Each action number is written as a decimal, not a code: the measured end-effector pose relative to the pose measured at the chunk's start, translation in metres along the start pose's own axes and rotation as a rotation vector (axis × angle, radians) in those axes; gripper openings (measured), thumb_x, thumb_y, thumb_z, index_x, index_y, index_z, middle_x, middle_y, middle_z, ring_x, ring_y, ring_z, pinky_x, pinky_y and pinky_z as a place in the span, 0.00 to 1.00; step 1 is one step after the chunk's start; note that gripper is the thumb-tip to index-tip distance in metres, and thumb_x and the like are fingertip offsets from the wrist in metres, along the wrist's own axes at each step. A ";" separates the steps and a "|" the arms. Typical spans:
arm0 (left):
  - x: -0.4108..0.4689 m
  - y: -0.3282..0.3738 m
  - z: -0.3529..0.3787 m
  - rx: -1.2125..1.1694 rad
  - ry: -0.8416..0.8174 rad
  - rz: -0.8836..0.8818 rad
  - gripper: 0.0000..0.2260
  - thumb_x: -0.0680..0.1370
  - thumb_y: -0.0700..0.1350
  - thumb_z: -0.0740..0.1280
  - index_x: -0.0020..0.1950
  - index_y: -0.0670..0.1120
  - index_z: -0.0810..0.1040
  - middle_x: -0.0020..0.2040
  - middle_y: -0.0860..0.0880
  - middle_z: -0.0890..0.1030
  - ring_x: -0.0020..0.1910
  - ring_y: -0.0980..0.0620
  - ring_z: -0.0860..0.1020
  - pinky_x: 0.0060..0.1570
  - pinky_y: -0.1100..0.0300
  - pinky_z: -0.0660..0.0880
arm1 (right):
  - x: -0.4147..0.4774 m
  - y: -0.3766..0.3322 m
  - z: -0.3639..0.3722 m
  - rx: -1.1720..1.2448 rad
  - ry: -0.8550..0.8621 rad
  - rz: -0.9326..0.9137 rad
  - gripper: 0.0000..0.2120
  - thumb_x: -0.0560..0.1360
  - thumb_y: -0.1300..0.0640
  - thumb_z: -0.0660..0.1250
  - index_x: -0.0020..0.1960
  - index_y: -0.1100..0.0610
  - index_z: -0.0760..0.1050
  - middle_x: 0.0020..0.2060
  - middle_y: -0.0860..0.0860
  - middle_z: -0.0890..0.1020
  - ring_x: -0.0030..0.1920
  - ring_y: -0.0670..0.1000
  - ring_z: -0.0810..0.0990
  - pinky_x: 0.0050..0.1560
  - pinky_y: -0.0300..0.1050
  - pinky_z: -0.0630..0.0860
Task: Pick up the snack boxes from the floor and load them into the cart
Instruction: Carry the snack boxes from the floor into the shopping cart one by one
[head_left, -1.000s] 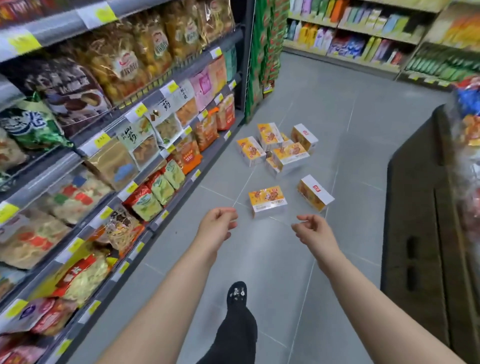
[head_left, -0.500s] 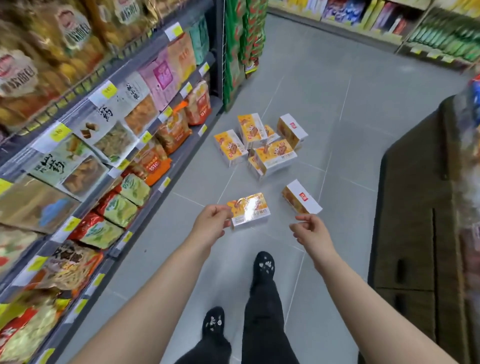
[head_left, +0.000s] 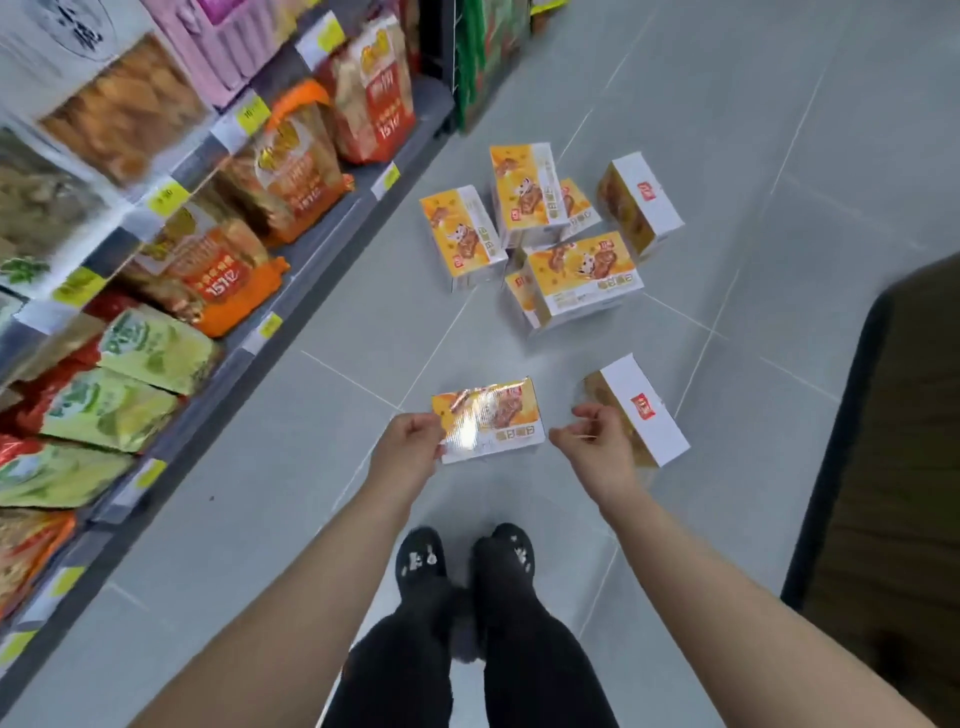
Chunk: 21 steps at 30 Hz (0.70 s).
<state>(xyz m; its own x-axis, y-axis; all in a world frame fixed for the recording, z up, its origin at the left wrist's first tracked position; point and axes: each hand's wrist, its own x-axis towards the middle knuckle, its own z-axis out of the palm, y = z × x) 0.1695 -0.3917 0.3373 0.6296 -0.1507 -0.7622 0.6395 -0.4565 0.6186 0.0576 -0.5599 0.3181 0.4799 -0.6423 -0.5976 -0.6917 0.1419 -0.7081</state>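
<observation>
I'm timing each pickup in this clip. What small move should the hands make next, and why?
Probably close the right hand onto the free right edge of the glossy orange-and-white snack box. The left hand already pinches its left edge, while the right hand's fingers sit open beside it, apparently not yet touching.

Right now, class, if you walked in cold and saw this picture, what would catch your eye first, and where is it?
First, the glossy orange snack box at centre, with the left hand at its left edge and the right hand reaching in beside it. Next, the heap of matching boxes scattered on the grey floor just beyond. Then the shelf of bright snack bags running down the left side.
</observation>
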 end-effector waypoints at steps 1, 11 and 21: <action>0.027 -0.015 0.010 -0.015 0.024 -0.021 0.06 0.79 0.42 0.61 0.45 0.50 0.76 0.47 0.49 0.79 0.48 0.50 0.78 0.52 0.55 0.73 | 0.021 0.014 0.010 -0.024 -0.010 0.015 0.20 0.73 0.60 0.71 0.62 0.58 0.69 0.46 0.50 0.74 0.40 0.45 0.74 0.39 0.37 0.70; 0.289 -0.161 0.112 0.052 0.191 -0.219 0.28 0.75 0.46 0.66 0.72 0.41 0.63 0.66 0.42 0.72 0.62 0.40 0.75 0.54 0.56 0.73 | 0.238 0.173 0.112 -0.175 0.030 0.100 0.41 0.70 0.51 0.74 0.76 0.60 0.57 0.73 0.58 0.65 0.71 0.57 0.68 0.66 0.48 0.67; 0.371 -0.224 0.108 0.063 0.071 -0.248 0.38 0.60 0.56 0.72 0.68 0.47 0.69 0.60 0.43 0.79 0.54 0.40 0.79 0.55 0.49 0.77 | 0.279 0.228 0.121 -0.180 -0.105 0.270 0.22 0.72 0.52 0.71 0.61 0.61 0.69 0.57 0.57 0.80 0.52 0.57 0.79 0.49 0.47 0.72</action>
<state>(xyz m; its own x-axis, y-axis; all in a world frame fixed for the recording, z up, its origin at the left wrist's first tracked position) 0.2129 -0.4400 -0.1047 0.4873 0.0334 -0.8726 0.7510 -0.5259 0.3993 0.0995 -0.6151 -0.0552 0.3130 -0.5177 -0.7962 -0.8811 0.1546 -0.4469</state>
